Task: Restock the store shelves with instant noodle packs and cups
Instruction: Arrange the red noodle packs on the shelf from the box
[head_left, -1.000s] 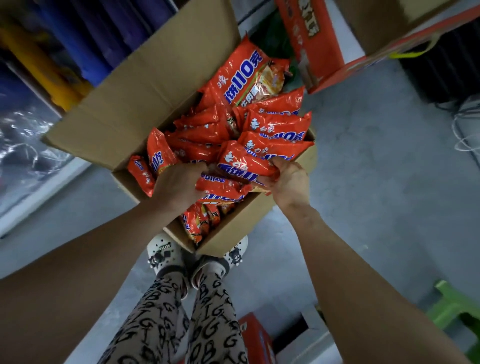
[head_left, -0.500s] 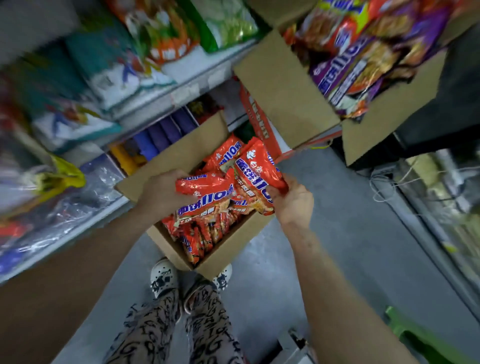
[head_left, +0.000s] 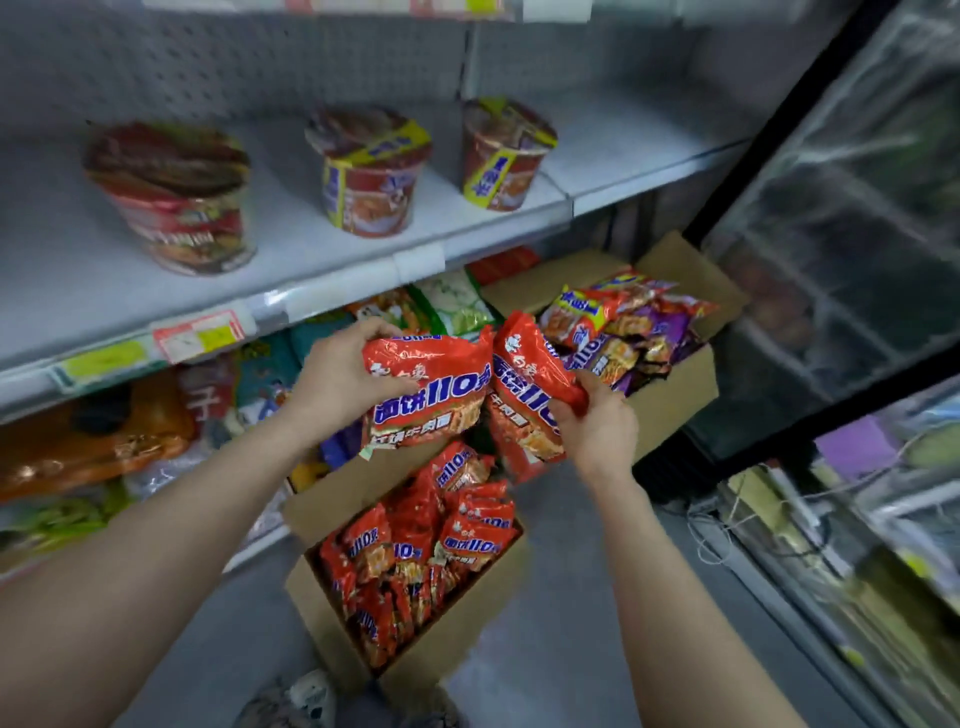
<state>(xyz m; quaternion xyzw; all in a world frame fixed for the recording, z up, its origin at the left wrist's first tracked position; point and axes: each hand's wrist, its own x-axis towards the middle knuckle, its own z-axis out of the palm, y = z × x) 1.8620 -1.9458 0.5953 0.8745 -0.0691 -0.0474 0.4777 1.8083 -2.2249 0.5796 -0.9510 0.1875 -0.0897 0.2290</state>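
My left hand (head_left: 340, 376) grips a red instant noodle pack (head_left: 431, 395) by its left edge, held up in front of the shelving. My right hand (head_left: 597, 421) grips a second red noodle pack (head_left: 530, 384) from below, tilted beside the first. Under them, on the floor, an open cardboard box (head_left: 332, 618) holds several more red packs (head_left: 431, 540). Three noodle cups stand on the grey shelf (head_left: 62, 280) above: a large one at the left (head_left: 176, 200), one in the middle (head_left: 369, 171), one at the right (head_left: 501, 153).
A second open box (head_left: 675, 400) with purple and red noodle packs sits behind my right hand. The lower shelf at left holds assorted bagged goods (head_left: 93, 441). A glass-door cooler (head_left: 841, 234) stands at the right. Grey floor lies around the boxes.
Both hands lifted a red pack each out of the floor box and raised them to shelf height. My view tilted up from the box to the shelf with cups.
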